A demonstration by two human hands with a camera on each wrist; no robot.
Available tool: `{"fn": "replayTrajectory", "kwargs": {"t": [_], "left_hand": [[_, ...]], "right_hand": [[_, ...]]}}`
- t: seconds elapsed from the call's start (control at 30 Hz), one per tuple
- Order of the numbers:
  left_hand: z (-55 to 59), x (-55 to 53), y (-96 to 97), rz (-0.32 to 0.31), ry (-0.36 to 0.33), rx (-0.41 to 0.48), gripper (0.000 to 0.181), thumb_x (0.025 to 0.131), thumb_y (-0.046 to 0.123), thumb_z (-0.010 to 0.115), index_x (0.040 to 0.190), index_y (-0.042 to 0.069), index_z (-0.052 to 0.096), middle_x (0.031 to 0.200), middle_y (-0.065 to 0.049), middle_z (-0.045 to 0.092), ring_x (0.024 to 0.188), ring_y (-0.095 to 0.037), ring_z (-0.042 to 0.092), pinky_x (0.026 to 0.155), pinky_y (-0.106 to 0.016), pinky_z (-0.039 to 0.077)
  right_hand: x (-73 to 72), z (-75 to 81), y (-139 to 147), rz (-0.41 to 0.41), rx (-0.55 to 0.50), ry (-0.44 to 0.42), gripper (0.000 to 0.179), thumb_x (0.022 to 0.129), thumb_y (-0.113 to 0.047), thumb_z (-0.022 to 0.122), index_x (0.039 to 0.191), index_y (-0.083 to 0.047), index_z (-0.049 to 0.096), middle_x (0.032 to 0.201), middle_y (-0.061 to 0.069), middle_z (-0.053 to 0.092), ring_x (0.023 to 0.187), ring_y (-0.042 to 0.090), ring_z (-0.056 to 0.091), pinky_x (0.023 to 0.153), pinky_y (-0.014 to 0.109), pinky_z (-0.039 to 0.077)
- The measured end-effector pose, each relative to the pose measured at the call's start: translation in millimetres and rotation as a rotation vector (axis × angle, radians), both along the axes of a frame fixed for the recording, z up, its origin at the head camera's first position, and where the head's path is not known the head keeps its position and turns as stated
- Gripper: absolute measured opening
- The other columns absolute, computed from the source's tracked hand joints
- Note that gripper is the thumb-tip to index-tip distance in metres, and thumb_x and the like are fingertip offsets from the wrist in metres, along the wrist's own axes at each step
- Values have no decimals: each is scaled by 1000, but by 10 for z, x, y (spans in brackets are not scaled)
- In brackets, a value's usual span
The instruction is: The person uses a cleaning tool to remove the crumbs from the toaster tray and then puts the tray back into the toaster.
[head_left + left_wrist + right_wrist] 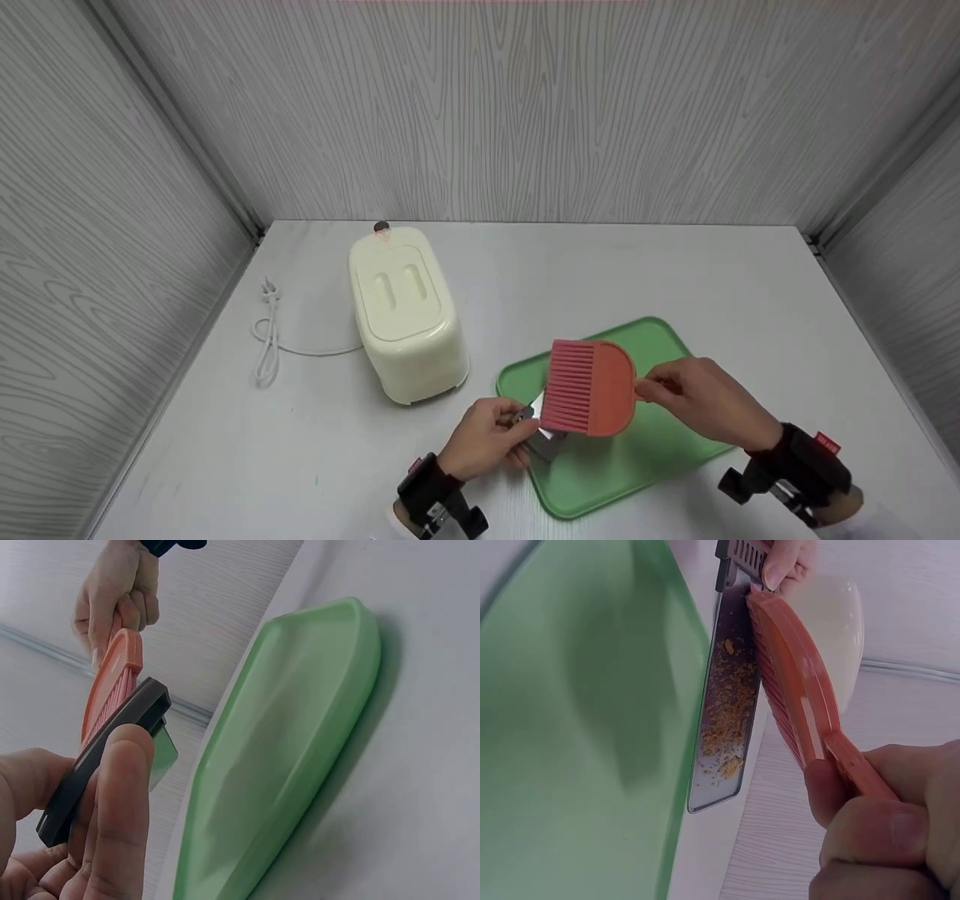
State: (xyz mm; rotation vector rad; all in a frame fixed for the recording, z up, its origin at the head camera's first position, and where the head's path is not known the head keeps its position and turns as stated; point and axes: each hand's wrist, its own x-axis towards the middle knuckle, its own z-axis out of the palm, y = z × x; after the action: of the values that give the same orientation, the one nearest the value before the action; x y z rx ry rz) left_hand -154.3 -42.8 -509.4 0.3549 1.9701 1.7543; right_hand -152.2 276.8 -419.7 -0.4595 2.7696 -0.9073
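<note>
My left hand (pixel 481 439) holds a metal crumb tray (pixel 711 776) by its dark slotted end, between thumb and fingers. Yellow-brown crumbs (pixel 727 720) lie scattered on its shiny surface in the right wrist view. My right hand (pixel 705 399) grips the handle of a small orange brush (pixel 613 390) with pinkish-red bristles. Its bristles are over the crumb tray, close to the left thumb; the head view hides much of the metal beneath them. Both tools are above the left part of a green tray (pixel 645 457) with a raised rim.
A cream toaster (pixel 405 300) with a lid on top stands left of the green tray. Its white cord (pixel 319 352) runs left to a bundled plug (pixel 270 292). Grey wood-grain panels (pixel 495 112) border the white table (pixel 225 465) at the back and sides.
</note>
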Motion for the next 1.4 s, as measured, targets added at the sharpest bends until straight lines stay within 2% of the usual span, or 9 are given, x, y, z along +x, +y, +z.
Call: {"fn": "replayTrajectory", "kwargs": {"t": [0.2,0.4,0.53,0.7,0.8,0.97,1.03,1.3,1.4], "left_hand": [[-1,1,1,8,14,-6,20,103,15,69,112,-2,71,80,-5,76,56,-6,69,57,-26,62],[20,7,-18,21,3,1,22,102,17,70,113,-2,72,84,-10,78,57,-7,69,58,-25,62],[24,7,-25,30,0,6,22,102,17,70,113,-2,72,89,-21,78,56,-6,69,57,-24,61],[18,6,-29,35,-2,18,21,102,16,70,112,-3,72,92,-32,75,55,-6,68,57,-25,62],[15,3,-27,36,-1,15,21,102,16,70,111,-3,72,88,-27,75,55,-6,68,57,-26,62],[16,3,-21,37,5,-7,21,102,17,71,110,-2,73,77,-5,75,55,-6,68,57,-26,62],[16,4,-18,38,9,-14,21,102,17,71,111,-2,73,75,0,74,54,-6,68,56,-26,62],[5,2,-22,38,26,-43,21,102,17,70,112,-1,73,78,-3,76,54,-6,68,57,-29,63],[3,-4,-25,40,29,-51,21,101,17,71,112,0,73,80,-5,77,55,-6,68,57,-29,63]], "right_hand": [[-40,19,59,-8,9,10,25,105,-33,66,87,-22,79,69,-13,63,64,1,40,59,20,30],[-48,31,114,-23,28,20,29,105,-33,66,79,-21,73,62,-13,37,59,1,32,56,20,25],[-50,33,152,-35,44,30,38,106,-35,65,71,-20,63,62,-12,27,58,2,27,56,20,22],[-49,23,207,-45,57,56,33,106,-35,65,77,-20,71,62,-12,28,58,1,29,56,20,24],[-42,13,241,-50,61,71,28,106,-32,65,86,-20,78,62,-12,30,58,1,31,56,20,24],[-29,9,294,-61,68,83,27,106,-31,64,87,-21,79,62,-13,30,58,1,31,55,20,25],[-23,10,316,-68,69,81,27,106,-32,64,87,-21,79,62,-13,31,59,1,32,55,20,26],[-1,7,445,-110,76,87,29,106,-33,65,83,-21,76,63,-12,29,57,1,28,54,21,22],[1,26,503,-128,74,104,27,106,-33,65,85,-20,78,62,-14,40,58,1,31,53,20,24]]}}
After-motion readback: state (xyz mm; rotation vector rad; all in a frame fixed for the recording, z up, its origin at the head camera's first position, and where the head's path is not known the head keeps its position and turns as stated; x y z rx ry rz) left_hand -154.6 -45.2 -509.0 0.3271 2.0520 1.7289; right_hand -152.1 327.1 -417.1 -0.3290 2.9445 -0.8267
